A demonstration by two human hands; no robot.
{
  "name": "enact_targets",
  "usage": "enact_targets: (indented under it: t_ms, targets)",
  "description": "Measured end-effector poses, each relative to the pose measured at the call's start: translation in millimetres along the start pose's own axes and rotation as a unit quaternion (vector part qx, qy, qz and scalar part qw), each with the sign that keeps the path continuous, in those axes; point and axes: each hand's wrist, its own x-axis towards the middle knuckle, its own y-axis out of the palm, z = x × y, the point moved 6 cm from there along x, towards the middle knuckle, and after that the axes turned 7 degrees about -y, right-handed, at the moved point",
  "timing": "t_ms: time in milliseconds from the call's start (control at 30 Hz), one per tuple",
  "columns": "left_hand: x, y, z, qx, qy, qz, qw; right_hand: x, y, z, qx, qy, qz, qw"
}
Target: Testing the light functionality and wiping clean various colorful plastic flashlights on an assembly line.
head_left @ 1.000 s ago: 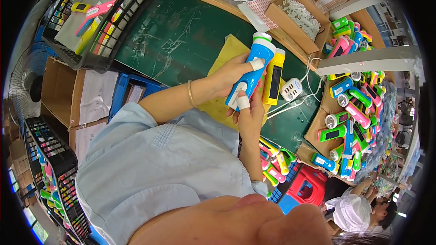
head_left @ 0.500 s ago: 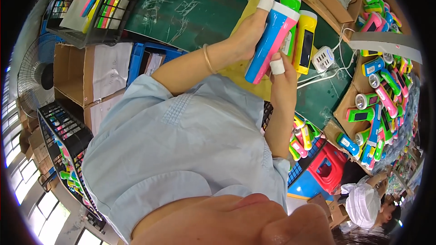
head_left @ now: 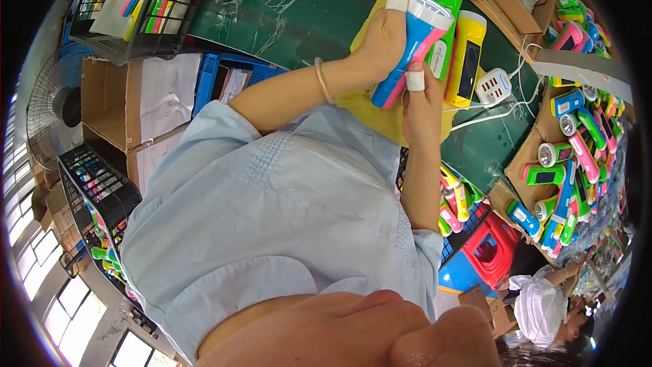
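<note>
Over the near edge of the table I hold a blue and pink flashlight [head_left: 419, 32] with a white rim, tilted so its clear lens end shows. My left hand [head_left: 382, 46] is wrapped round its left side, the thumb with white tape near the rim. My right hand [head_left: 422, 110] grips its lower right side, its taped thumb against the pink part; the other fingers are partly hidden. Just right of it lie a green flashlight [head_left: 442, 54] and a yellow flashlight [head_left: 466, 61] with a dark panel. A yellow cloth [head_left: 370, 117] spreads beneath my hands.
A white multi-port USB charger [head_left: 494, 87] with cables sits on the green table [head_left: 272, 0]. Cardboard trays [head_left: 516, 177] with many flashlights stand at right. At left are a black crate [head_left: 146, 34], an open carton [head_left: 105, 105] and a fan [head_left: 58, 102]. Another person [head_left: 543, 302] works at lower right.
The blue and pink flashlight has turned, its rim end tipping up so the lens now shows. Both hands stay on it and have shifted slightly.
</note>
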Motion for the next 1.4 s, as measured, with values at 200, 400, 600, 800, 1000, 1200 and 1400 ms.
enact_targets:
  t_ms: [200, 400, 600, 800, 1000, 1200, 1400]
  targets:
    - [-1, 18, -7, -0.084, -0.155, 0.184, 0.967, -18, 2, 26, 0.074, -0.057, -0.060, 0.994]
    - [-20, 33, -10, -0.097, -0.233, 0.134, 0.958, -24, 7, 32, 0.015, -0.047, -0.059, 0.997]
    - [-20, 48, -7, -0.102, -0.210, 0.192, 0.953, -29, 2, 28, -0.008, -0.035, -0.016, 0.999]
    - [-18, 65, -1, -0.088, -0.217, 0.223, 0.946, -32, -12, 30, 0.015, -0.048, -0.064, 0.997]
    - [1, 31, -23, 0.454, 0.267, -0.042, 0.849, -26, -118, 81, -0.032, -0.064, -0.271, 0.960]
    - [12, 44, 3, 0.481, 0.032, 0.032, 0.875, 60, -367, 239, -0.222, -0.186, -0.421, 0.859]
    - [27, 20, 19, 0.443, 0.083, -0.023, 0.892, 49, -237, 262, -0.255, -0.405, -0.313, 0.820]
